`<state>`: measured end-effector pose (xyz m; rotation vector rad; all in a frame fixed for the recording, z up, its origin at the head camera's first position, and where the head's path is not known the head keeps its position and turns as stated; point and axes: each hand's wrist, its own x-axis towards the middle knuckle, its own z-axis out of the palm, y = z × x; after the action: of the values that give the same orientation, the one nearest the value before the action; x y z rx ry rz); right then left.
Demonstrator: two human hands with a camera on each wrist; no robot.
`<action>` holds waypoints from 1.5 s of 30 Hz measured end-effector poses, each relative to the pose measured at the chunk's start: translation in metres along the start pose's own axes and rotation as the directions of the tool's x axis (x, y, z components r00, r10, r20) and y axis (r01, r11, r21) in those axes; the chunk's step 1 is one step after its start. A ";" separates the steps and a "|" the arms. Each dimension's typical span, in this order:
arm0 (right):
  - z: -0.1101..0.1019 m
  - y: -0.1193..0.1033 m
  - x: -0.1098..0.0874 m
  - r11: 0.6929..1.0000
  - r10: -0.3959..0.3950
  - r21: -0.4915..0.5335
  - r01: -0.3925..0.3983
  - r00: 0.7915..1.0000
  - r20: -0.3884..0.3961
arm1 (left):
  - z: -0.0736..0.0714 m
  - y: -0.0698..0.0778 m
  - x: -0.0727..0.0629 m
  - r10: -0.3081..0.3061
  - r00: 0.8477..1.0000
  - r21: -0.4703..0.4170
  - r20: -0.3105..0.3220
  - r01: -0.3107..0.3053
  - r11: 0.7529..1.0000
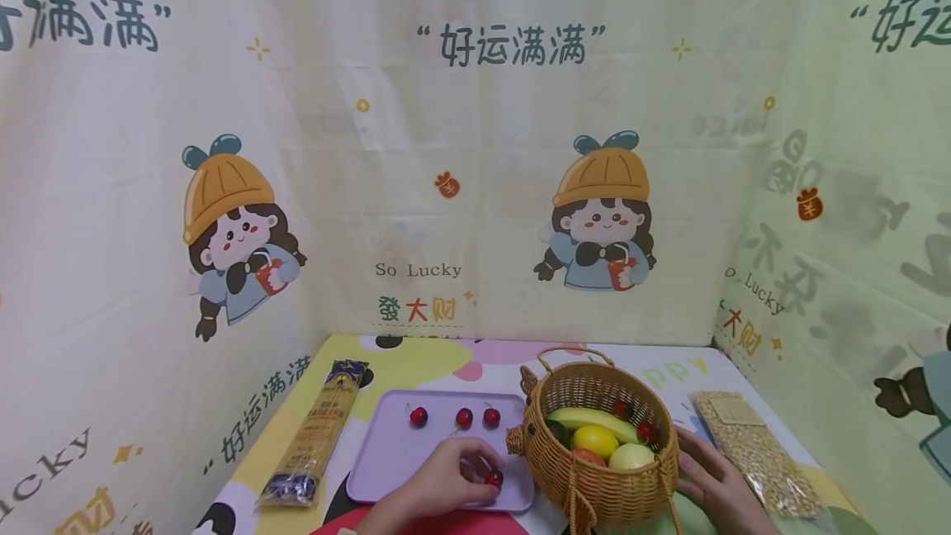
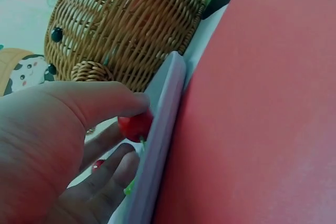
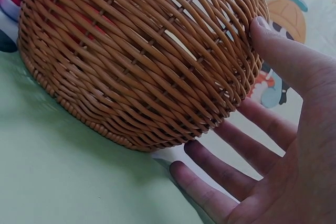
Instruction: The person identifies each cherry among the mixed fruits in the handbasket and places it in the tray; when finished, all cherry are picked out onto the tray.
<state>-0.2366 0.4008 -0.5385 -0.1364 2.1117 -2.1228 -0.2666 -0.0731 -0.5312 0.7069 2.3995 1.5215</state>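
Observation:
My left hand is at the tray's front right corner, thumb and fingers pinching a red cherry with a green stem. The cherry sits low, right by the rim of the lilac tray. Three more cherries lie toward the tray's back, one of them a single cherry at the left. Beside the tray stands an animal-shaped wicker basket. Against its right side rests my right hand, thumb at the wall and fingers spread and fairly straight.
Inside the basket are a banana, a lemon, a pale green round fruit, cherries and other fruit. A spaghetti pack lies left of the tray. On the right lies a clear bag of pale grains. Printed cloth walls surround the table.

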 end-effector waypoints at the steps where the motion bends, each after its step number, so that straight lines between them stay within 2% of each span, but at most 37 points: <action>1: 0.000 0.000 0.000 1.000 0.003 -0.002 -0.003 1.000 -0.003 | -0.001 0.001 0.000 0.010 1.000 0.013 -0.006 -0.010 1.000; 6: 0.001 0.000 0.000 1.000 0.017 -0.012 -0.017 1.000 -0.024 | -0.003 0.010 -0.001 0.074 0.996 0.044 -0.046 -0.072 0.996; 9: 0.001 0.001 0.000 1.000 0.007 -0.015 -0.007 0.999 -0.037 | -0.003 0.021 -0.001 0.129 0.991 0.033 -0.046 -0.128 0.991; 13: 0.001 0.002 0.000 1.000 -0.016 -0.007 0.015 0.999 -0.032 | 0.000 0.039 0.000 0.194 0.981 -0.038 -0.010 -0.194 0.980; 17: 0.001 0.003 0.000 0.999 -0.034 -0.001 0.034 0.999 -0.031 | 0.006 0.063 0.004 0.231 0.973 -0.144 0.027 -0.225 0.964; 20: 0.001 0.002 0.000 0.999 -0.038 -0.022 0.037 0.998 -0.049 | 0.011 0.083 0.011 0.257 0.966 -0.190 0.038 -0.245 0.951; 26: 0.003 -0.001 0.004 0.996 0.020 -0.079 -0.028 0.995 -0.100 | 0.022 0.117 0.040 0.317 0.946 -0.211 0.067 -0.297 0.931; 30: 0.003 0.001 0.005 0.996 0.019 -0.085 -0.026 0.996 -0.088 | 0.030 0.132 0.063 0.320 0.940 -0.161 0.120 -0.299 0.940; 35: 0.000 0.002 0.004 0.999 -0.008 -0.043 0.005 0.999 -0.051 | 0.034 0.145 0.090 0.280 0.939 -0.072 0.201 -0.271 0.960; 39: 0.000 0.001 0.003 1.000 -0.010 -0.023 0.010 0.999 -0.031 | 0.036 0.153 0.111 0.252 0.915 -0.013 0.316 -0.262 0.965; 42: -0.001 0.002 0.003 1.000 -0.011 -0.016 0.010 1.000 -0.020 | 0.040 0.157 0.127 0.217 0.900 0.025 0.378 -0.245 0.969; 45: -0.003 0.002 0.002 0.999 -0.036 0.007 0.035 0.999 0.021 | 0.047 0.158 0.143 0.176 0.908 0.060 0.380 -0.214 0.975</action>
<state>-0.2393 0.4034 -0.5407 -0.1965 2.1054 -2.1381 -0.3254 0.0912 -0.4000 1.1744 2.1773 1.2003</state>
